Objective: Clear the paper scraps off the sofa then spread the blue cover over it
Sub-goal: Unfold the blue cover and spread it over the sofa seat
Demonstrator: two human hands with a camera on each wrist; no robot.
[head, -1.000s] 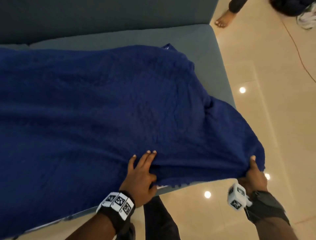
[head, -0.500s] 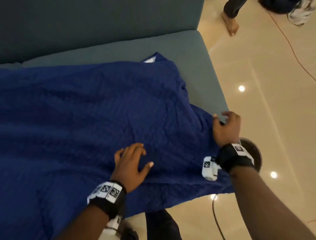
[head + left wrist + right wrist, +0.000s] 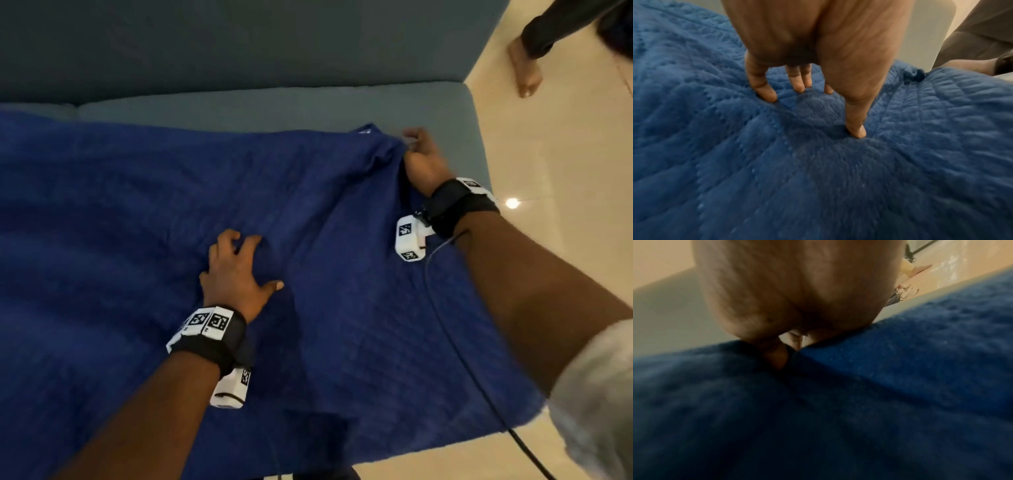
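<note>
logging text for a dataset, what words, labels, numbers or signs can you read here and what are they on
No text can be read.
Codes on the left wrist band: black-and-white squares, no letters or numbers.
Codes on the right wrist cube: the same, no letters.
A pale patch at the corner of the cover: maybe a label, too small and blurred to read.

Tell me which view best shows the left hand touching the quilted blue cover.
Left wrist: fingertips of the left hand press into the quilted blue cover. Head shows mostly the hand's back; right wrist misses it.
</note>
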